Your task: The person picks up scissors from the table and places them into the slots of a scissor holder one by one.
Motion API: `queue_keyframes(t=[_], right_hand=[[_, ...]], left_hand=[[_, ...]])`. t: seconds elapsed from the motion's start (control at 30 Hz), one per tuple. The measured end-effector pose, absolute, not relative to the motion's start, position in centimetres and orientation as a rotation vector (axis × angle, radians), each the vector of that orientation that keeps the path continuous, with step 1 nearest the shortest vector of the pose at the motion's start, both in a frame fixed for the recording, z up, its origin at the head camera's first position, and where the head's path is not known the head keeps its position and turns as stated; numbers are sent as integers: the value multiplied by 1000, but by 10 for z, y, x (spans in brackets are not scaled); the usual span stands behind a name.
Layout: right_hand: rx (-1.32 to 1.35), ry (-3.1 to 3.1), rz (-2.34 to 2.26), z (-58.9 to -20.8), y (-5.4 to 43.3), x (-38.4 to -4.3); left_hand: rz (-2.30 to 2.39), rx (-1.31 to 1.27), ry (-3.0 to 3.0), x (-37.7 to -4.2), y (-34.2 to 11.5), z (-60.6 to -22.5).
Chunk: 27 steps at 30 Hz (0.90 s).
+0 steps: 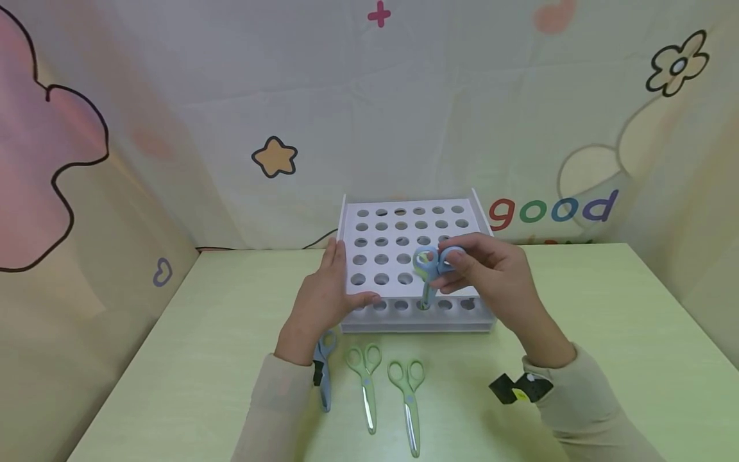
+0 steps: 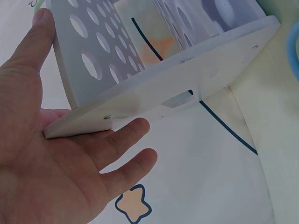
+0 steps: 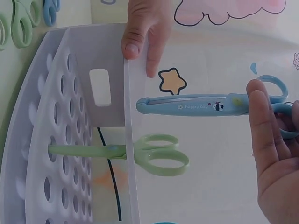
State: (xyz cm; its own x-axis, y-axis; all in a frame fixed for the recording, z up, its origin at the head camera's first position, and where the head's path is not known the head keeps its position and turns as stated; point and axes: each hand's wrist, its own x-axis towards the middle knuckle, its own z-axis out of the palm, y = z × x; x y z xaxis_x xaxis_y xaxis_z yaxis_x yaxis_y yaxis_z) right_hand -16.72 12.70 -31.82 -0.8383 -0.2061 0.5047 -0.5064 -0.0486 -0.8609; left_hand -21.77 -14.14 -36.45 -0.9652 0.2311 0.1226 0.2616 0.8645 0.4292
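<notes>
A white rack [image 1: 388, 296] with rows of round holes stands near the back of the table. My left hand [image 1: 321, 285] holds its left side, thumb at the top board's front edge and fingers along the outside of the side panel [image 2: 154, 100]. My right hand [image 1: 495, 273] pinches blue scissors [image 3: 201, 106] by the handle loops, over the rack's front right. Their closed, printed blades point down toward the top board. Green scissors [image 3: 161, 163] stand in the rack beside them, tip in a lower-board hole; in the head view the blue pair mostly hides them.
On the table in front of the rack lie blue scissors [image 1: 326, 382], partly under the left wrist, and two green scissors [image 1: 365, 385], [image 1: 408, 401] side by side. A printed cloth [image 1: 323, 83] hangs behind the table. A dark cable [image 1: 320, 239] runs behind the rack.
</notes>
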Motion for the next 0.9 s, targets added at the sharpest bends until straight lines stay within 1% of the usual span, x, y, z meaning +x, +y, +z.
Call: queue_keyframes(t=[0.47, 0.9], right_hand=[[825, -1999, 1935, -315, 115, -176], [801, -2020, 1929, -310, 106, -181]], left_hand=[[-697, -389, -2970, -218, -142, -364], [-703, -390, -2966, -219, -142, -364]])
